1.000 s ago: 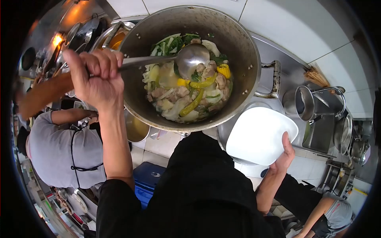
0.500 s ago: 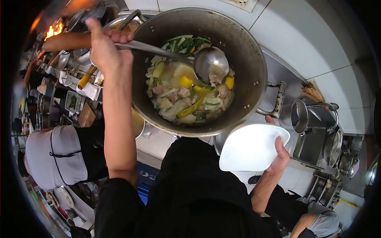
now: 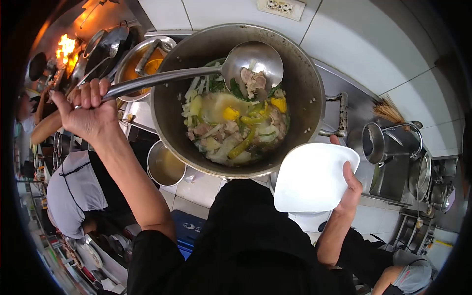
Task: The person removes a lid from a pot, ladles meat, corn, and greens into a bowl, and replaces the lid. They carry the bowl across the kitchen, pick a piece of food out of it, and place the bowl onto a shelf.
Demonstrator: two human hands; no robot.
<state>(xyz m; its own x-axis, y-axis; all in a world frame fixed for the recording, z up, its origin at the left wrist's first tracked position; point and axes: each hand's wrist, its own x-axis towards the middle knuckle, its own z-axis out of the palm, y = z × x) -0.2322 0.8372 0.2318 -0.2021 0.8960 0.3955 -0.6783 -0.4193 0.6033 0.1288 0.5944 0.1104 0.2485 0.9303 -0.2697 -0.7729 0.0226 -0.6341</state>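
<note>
My left hand (image 3: 91,110) grips the handle of a big metal ladle (image 3: 172,77), fingers wrapped round it. The ladle's bowl is raised over the large pot (image 3: 307,73) and carries pieces of meat (image 3: 253,81) and some green leaf. Inside the pot lies a stew (image 3: 216,132) of meat chunks, corn, long green peppers and pale vegetables in broth. On the right, my right hand (image 3: 349,189) holds a white bowl (image 3: 314,179) by its edge, thumb over the rim. The bowl sits close to the pot's near right side, with nothing in it.
A flame (image 3: 66,49) burns at the far left near woks. A pot of orange liquid (image 3: 132,66) stands beside the big pot, and a pail of broth (image 3: 167,164) is below left. A sink (image 3: 391,179) lies right. Other people work at lower left (image 3: 76,191) and lower right (image 3: 413,270).
My left hand has moved left and down, and the ladle's bowl has risen out of the stew with meat in it. The white bowl has hardly moved.
</note>
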